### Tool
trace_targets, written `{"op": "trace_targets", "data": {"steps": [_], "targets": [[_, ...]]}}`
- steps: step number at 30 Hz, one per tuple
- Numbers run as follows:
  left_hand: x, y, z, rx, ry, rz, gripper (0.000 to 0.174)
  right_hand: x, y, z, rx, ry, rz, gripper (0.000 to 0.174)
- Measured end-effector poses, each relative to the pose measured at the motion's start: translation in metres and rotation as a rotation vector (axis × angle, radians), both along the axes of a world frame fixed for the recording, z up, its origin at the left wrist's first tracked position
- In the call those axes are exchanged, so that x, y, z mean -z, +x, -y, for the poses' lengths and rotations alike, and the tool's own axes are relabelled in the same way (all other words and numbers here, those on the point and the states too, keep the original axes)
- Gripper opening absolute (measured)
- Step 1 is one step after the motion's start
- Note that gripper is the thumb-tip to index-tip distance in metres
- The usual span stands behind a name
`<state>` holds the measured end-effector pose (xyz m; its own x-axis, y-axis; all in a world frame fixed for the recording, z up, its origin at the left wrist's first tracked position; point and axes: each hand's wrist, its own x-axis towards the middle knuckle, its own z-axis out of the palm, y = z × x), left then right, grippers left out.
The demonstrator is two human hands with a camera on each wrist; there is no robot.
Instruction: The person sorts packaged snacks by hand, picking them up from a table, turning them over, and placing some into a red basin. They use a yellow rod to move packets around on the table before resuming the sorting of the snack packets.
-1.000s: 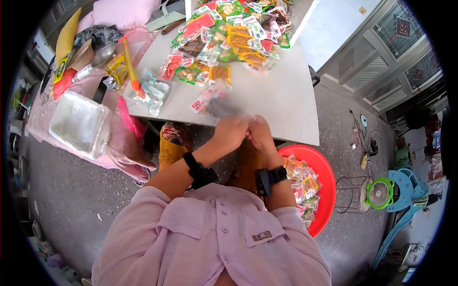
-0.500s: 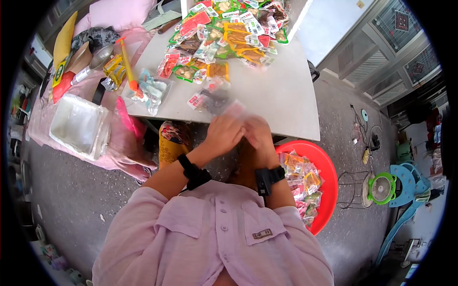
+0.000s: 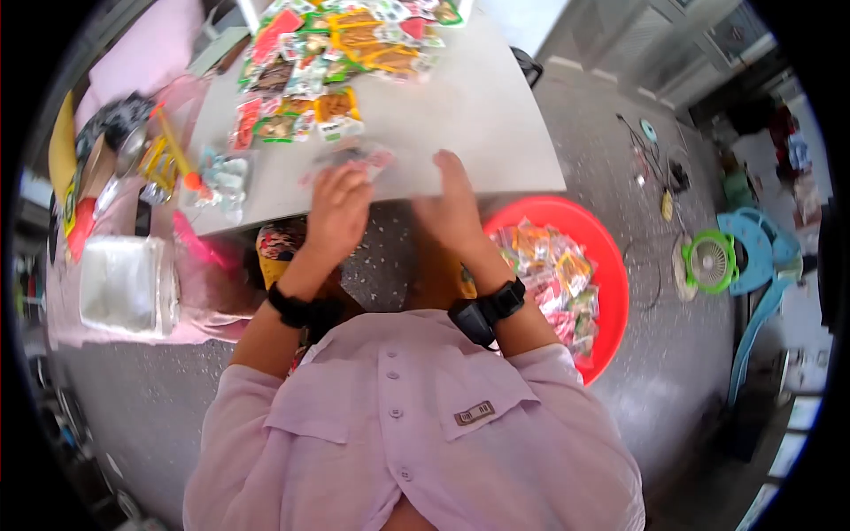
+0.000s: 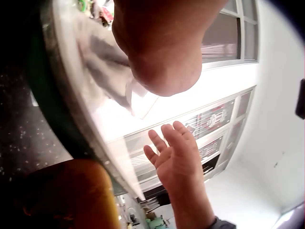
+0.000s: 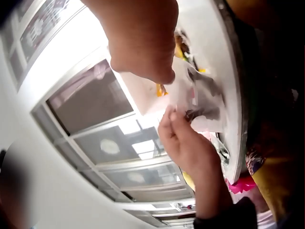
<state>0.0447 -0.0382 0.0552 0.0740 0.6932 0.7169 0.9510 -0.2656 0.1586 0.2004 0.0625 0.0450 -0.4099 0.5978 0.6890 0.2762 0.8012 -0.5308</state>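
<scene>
My left hand point(image 3: 339, 212) is at the table's front edge. In the right wrist view its thumb and fingers pinch the edge of a clear plastic food packet point(image 5: 209, 98) with dark contents. The same packet point(image 3: 350, 157) looks blurred beyond the fingertips in the head view. Apart from it, to the right, is my right hand point(image 3: 453, 208), its thumb pointing up. The left wrist view shows this right hand point(image 4: 178, 160) with fingers spread and nothing in them.
Many colourful food packets point(image 3: 305, 75) are heaped on the pale table point(image 3: 478, 115). Right of my legs, a red basin point(image 3: 611, 292) holds more packets. To the left are a clear bag of pale items point(image 3: 226, 181), an orange-and-yellow stick point(image 3: 175, 152) and a white box point(image 3: 124, 283).
My hands, together at the table edge before, have parted. The left moved left with the packet; the right opened its fingers. The head view has swung to the right.
</scene>
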Motion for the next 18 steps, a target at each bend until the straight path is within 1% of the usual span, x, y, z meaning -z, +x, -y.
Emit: {"op": "trace_targets", "data": {"steps": [2,4,5,8,9,11,12,13,15,16,18], "targets": [[-0.028,0.004,0.008,0.08,-0.002,0.074,0.015,-0.043,0.006,0.018,-0.026,0.202,0.091,0.058],[-0.047,0.01,0.018,0.167,0.013,0.182,0.015,-0.072,0.012,0.032,-0.088,0.229,0.196,0.055],[-0.054,0.015,0.024,0.204,-0.026,0.23,0.014,-0.08,0.015,0.036,-0.124,0.244,0.247,0.054],[-0.064,0.027,0.042,0.289,-0.152,0.378,0.011,-0.09,0.029,0.039,-0.371,0.001,0.443,0.047],[-0.065,0.03,0.046,0.31,-0.202,0.433,0.011,-0.086,0.031,0.039,-0.432,-0.004,0.36,0.029],[-0.059,0.034,0.05,0.384,-0.259,0.528,0.012,-0.091,0.041,0.042,-0.554,-0.142,0.492,0.024],[-0.057,0.035,0.05,0.385,-0.302,0.543,0.012,-0.093,0.045,0.045,-0.616,-0.214,0.557,0.022],[-0.055,0.035,0.051,0.386,-0.346,0.557,0.013,-0.09,0.048,0.046,-0.656,-0.266,0.511,0.023],[-0.053,0.037,0.052,0.396,-0.415,0.576,0.014,-0.083,0.05,0.047,-0.652,-0.331,0.533,0.02],[-0.052,0.038,0.05,0.424,-0.393,0.578,0.015,-0.08,0.051,0.046,-0.649,-0.36,0.544,0.019],[-0.048,0.042,0.048,0.475,-0.35,0.589,0.017,-0.077,0.06,0.043,-0.605,-0.338,0.469,0.016]]}}
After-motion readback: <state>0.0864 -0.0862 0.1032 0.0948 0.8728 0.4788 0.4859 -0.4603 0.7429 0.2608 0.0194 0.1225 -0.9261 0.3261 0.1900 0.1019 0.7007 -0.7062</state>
